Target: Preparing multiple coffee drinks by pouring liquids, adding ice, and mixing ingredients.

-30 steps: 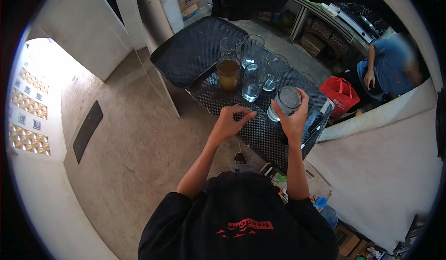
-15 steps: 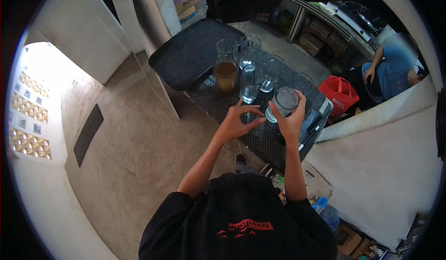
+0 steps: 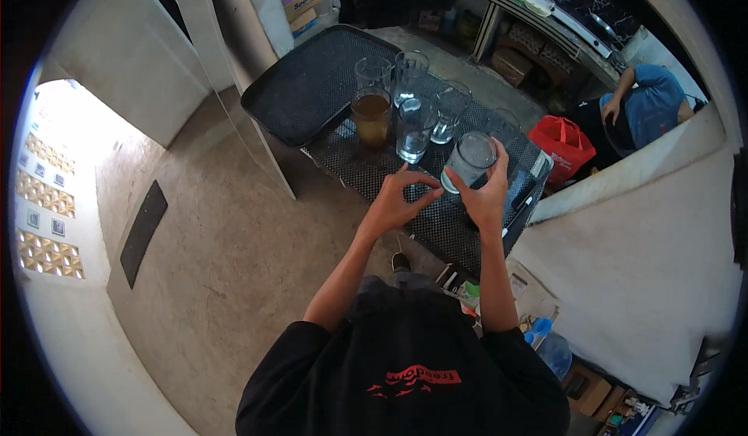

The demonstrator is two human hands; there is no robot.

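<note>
My right hand [image 3: 487,200] is closed around a clear drinking glass [image 3: 467,163], held tilted above the table's near right part. Beside the base of that glass is my left hand [image 3: 399,202]. Its thumb and forefinger are curved with their tips close together, and another finger stretches forward; no object shows in it. Whether its tips touch the glass I cannot tell. Just beyond stands a glass of clear liquid [image 3: 415,132], with a larger glass of brown drink [image 3: 372,120] to its left. Several more clear glasses [image 3: 449,112] stand behind them.
The table has a dark woven-pattern cover [image 3: 436,229]. A black tray [image 3: 312,85] lies at its far left. A red bag [image 3: 562,146] stands past the right edge, near a seated person [image 3: 654,105]. A pale wall [image 3: 623,257] closes in the right side.
The view has shifted slightly, so the table and glasses sit a little higher and further left. My right hand keeps its hold on the glass; my left hand stays beside it.
</note>
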